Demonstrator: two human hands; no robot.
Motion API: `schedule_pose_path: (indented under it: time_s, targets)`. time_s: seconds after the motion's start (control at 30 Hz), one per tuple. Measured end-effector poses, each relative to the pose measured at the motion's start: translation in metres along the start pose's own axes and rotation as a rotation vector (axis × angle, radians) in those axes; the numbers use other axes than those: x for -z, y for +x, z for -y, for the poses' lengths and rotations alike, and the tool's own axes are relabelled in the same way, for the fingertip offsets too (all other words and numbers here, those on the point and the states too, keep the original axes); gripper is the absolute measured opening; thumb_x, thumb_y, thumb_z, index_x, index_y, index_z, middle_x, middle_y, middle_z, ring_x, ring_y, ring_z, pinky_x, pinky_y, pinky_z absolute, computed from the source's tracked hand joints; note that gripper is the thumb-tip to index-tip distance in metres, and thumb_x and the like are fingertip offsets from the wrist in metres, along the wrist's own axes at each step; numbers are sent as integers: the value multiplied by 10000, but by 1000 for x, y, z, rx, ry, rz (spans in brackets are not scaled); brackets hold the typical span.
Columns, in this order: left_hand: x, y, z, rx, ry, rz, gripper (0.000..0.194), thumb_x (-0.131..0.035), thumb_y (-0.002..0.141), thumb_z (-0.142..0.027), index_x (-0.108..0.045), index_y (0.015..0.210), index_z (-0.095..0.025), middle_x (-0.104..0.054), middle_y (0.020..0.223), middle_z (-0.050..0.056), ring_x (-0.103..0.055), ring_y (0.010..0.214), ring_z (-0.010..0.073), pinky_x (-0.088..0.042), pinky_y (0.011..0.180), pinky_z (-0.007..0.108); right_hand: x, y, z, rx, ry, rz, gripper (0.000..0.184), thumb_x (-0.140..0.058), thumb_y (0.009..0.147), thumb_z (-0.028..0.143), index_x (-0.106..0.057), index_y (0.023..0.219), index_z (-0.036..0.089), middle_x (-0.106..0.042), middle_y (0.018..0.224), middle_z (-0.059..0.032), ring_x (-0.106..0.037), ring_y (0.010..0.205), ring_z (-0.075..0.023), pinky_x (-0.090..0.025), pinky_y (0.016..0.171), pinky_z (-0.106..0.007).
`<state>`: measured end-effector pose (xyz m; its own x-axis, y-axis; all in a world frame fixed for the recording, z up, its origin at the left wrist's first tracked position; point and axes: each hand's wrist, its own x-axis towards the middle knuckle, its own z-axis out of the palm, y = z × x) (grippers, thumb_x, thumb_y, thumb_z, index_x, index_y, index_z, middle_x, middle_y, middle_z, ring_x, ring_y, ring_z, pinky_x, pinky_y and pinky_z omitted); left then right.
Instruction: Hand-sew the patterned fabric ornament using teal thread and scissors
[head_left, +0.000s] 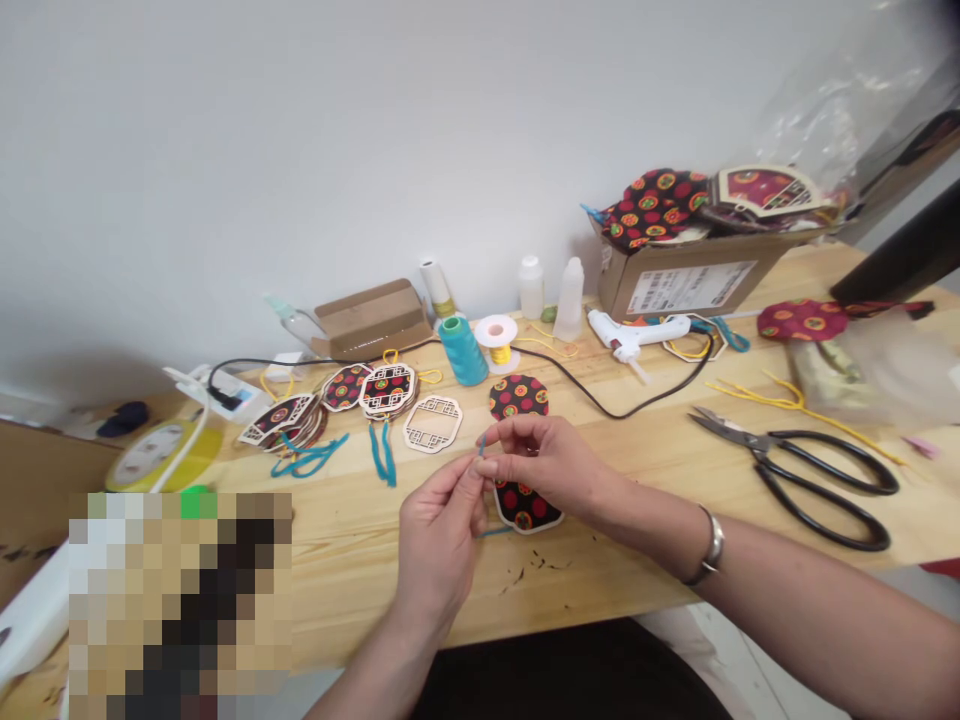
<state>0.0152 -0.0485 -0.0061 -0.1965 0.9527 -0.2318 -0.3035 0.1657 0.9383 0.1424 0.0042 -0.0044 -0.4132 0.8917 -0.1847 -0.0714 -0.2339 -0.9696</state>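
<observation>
I am pinching a blue cord [482, 447] between the closed fingertips of my left hand [444, 530] and my right hand [544, 465], the two meeting just above the counter [337, 570]. A length of the cord is trailing out below my left hand, toward the lower edge of a patterned fabric piece with a pale rim [529, 507]. That piece is lying flat on the counter, partly hidden under my right hand. Just beyond it, a round patterned fabric piece [519, 395] is resting near a spool of yellow cord [499, 345] and a cone of teal thread [463, 352]. To the left of these, an openwork frame [433, 401] is lying flat beside a stack of framed fabric pieces [388, 388] with blue cords hanging from it. On my right, black-handled scissors [795, 475] are lying with their blades slightly apart, and a white glue gun [636, 335] is resting in front of a cardboard box [675, 280] that is holding more patterned fabric pieces.
</observation>
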Motion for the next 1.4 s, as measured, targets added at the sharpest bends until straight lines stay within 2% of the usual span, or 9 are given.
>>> schedule_pose_path:
  time_s: [0.17, 0.33, 0.67, 0.93, 1.07, 1.13, 1.2, 1.3, 1.4]
  targets:
    - [0, 2, 2, 9, 12, 12, 157, -700, 741, -293, -707, 809, -152, -432, 518, -67, -291, 429, 24, -221, 409, 170, 0, 0, 1, -9, 166, 75, 287, -767, 598, 329, -675, 804, 152, -587, 642, 25, -509, 595, -96, -412, 611, -264]
    - [1, 2, 1, 8, 30, 31, 157, -692, 749, -288, -711, 822, -151, -446, 541, -63, -300, 433, 23, -221, 407, 172, 0, -2, 6, -6, 211, 60, 236, -787, 568, 312, -699, 718, 154, -661, 696, -2, -581, 669, -118, -455, 674, -275]
    - [0, 0, -5, 58, 26, 102, 167, -694, 745, -294, -678, 710, -131, -466, 585, -42, -310, 455, 23, -230, 417, 166, 6, 1, 6, 17, 138, -27, 201, -789, 562, 302, -662, 609, 153, -624, 609, 25, -550, 596, -93, -425, 614, -245]
    - [-2, 0, -5, 70, 18, 104, 163, -688, 749, -299, -703, 805, -147, -464, 572, -45, -337, 485, 44, -274, 445, 163, 7, 0, 9, 29, 117, -37, 178, -696, 666, 308, -598, 644, 161, -632, 623, 12, -554, 592, -100, -427, 602, -243]
    - [3, 4, -6, -31, 218, 102, 170, -652, 779, -307, -721, 862, -176, -556, 626, -20, -435, 551, 87, -350, 507, 190, 10, -2, 16, 97, 89, -87, 193, -685, 689, 322, -588, 661, 157, -597, 657, 21, -465, 547, -66, -384, 548, -220]
    - [3, 6, -9, -105, 359, 120, 168, -635, 789, -304, -732, 862, -186, -622, 691, 9, -523, 650, 131, -414, 607, 221, 12, -2, 20, 128, 143, -56, 213, -683, 700, 339, -579, 674, 155, -622, 744, 3, -436, 530, -53, -373, 528, -217]
    - [2, 9, -13, -191, 465, 157, 161, -617, 800, -282, -738, 862, -197, -666, 792, 39, -577, 798, 182, -442, 742, 267, 14, -2, 23, 138, 226, 19, 228, -675, 715, 350, -559, 681, 157, -636, 766, -8, -449, 525, -51, -371, 520, -214]
    - [-2, 14, -17, -332, 526, 182, 160, -591, 812, -244, -743, 859, -224, -655, 965, 55, -565, 975, 210, -412, 888, 311, 16, -2, 25, 126, 265, 112, 215, -644, 750, 341, -537, 696, 163, -616, 640, 5, -491, 523, -70, -365, 517, -213]
    - [-4, 20, -18, -414, 572, 172, 168, -581, 816, -232, -749, 816, -228, -594, 976, 56, -548, 979, 201, -411, 893, 308, 16, -2, 28, 154, 120, 81, 168, -608, 774, 287, -532, 688, 164, -633, 634, -8, -550, 583, -100, -398, 569, -234]
